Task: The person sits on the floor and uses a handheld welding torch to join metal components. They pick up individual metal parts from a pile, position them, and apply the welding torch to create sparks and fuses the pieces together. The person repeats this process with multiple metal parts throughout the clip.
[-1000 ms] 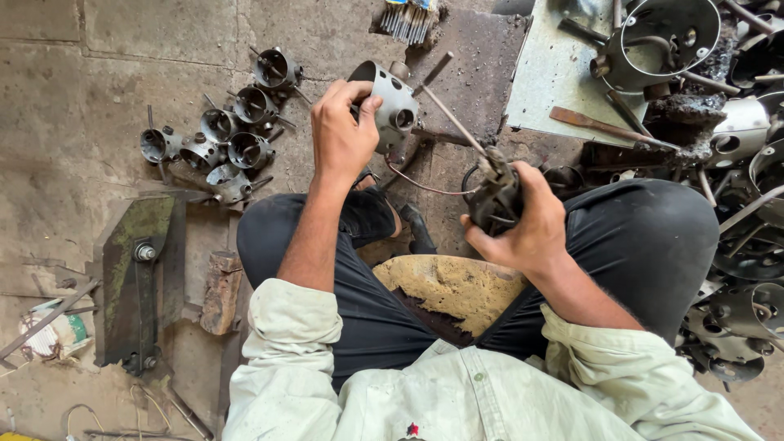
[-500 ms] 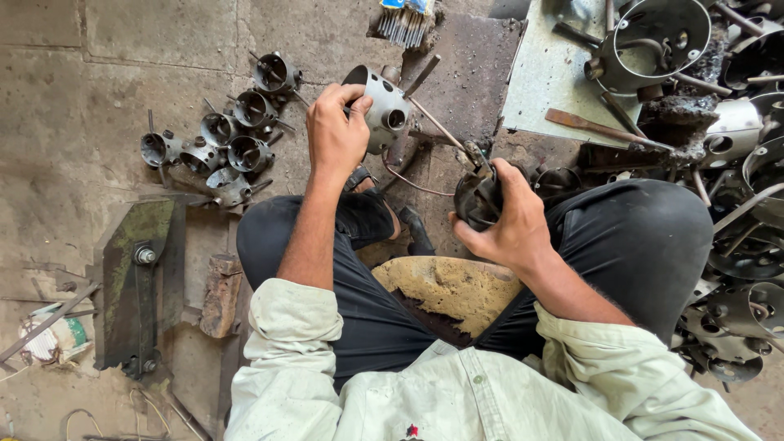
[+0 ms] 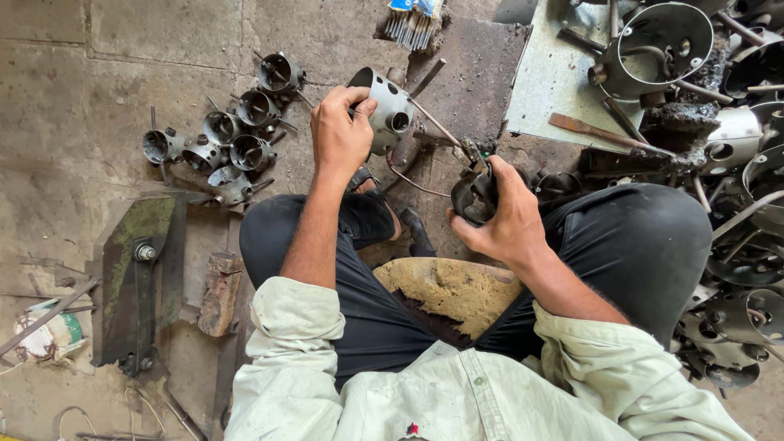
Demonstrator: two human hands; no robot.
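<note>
Your left hand (image 3: 341,135) grips a small metal cup housing (image 3: 384,108) by its rim, held above the concrete floor (image 3: 98,98) ahead of your knees. Your right hand (image 3: 505,219) is closed around a dark tool head (image 3: 474,194), possibly a torch, whose thin rod (image 3: 437,124) reaches the housing. Six like housings (image 3: 220,135) lie grouped to the left, seemingly done; many more sit in the pile (image 3: 735,245) on the right. Since half a second ago the housing sits slightly nearer the rod tip.
</note>
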